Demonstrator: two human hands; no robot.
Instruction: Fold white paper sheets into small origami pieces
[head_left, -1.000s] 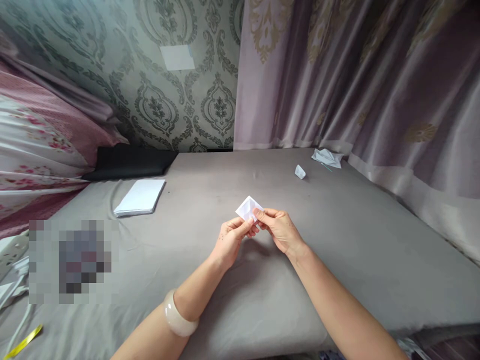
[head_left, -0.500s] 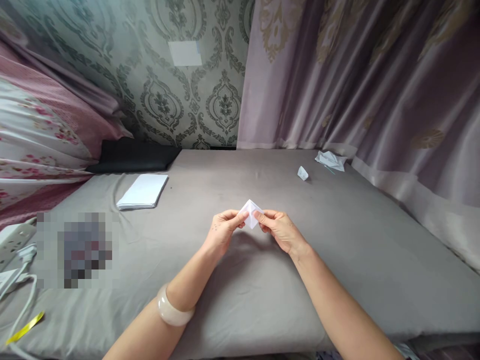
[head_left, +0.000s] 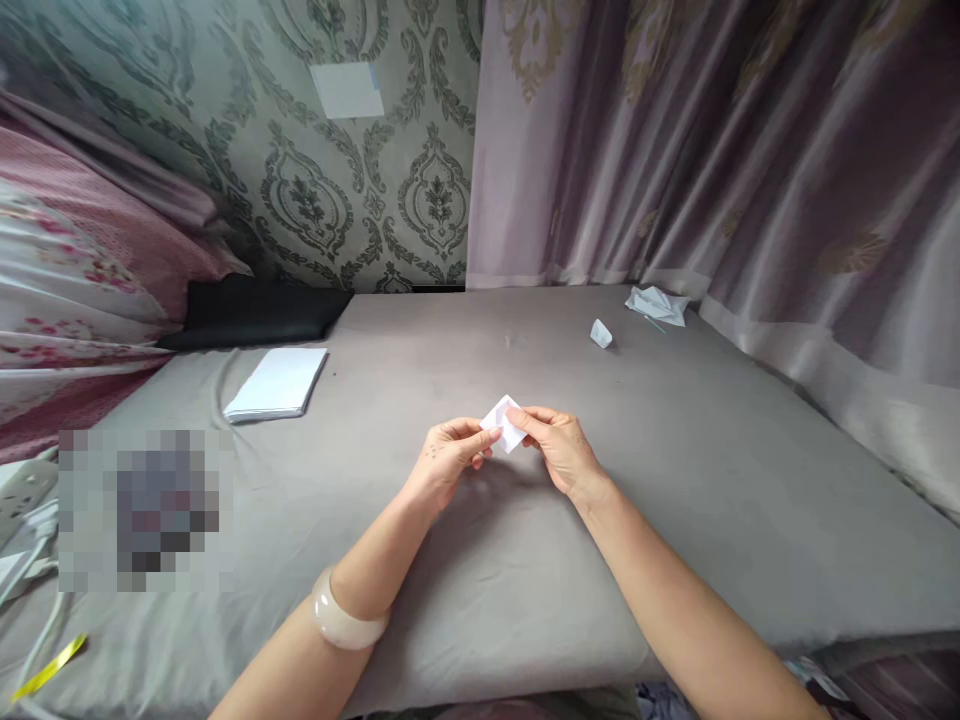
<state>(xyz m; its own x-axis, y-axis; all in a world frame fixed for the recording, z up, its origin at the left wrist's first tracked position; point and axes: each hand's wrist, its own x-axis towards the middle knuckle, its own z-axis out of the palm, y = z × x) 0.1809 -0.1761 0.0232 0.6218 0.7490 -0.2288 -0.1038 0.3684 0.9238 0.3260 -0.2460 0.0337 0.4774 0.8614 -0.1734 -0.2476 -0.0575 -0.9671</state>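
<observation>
A small folded piece of white paper (head_left: 509, 436) is held up in the middle of the view, above the grey sheet (head_left: 420, 360). My left hand (head_left: 452, 452) pinches its left corner between thumb and fingers. On the opposite side my right hand (head_left: 556, 440) grips it, with the thumb lying across its face near the top. The fingertips behind the paper are partly hidden. A pale bangle (head_left: 349, 615) circles my left forearm.
A stack of white paper (head_left: 277, 383) lies to the left, before a black flat item (head_left: 259, 312). At the back right are a small folded paper piece (head_left: 601, 334) and crumpled papers (head_left: 658, 304). A power strip (head_left: 26, 492) and yellow strip (head_left: 51, 668) sit at left.
My right thumb has shifted up across the paper, which now shows a flatter diamond face without the raised middle crease. The camera view has turned slightly.
</observation>
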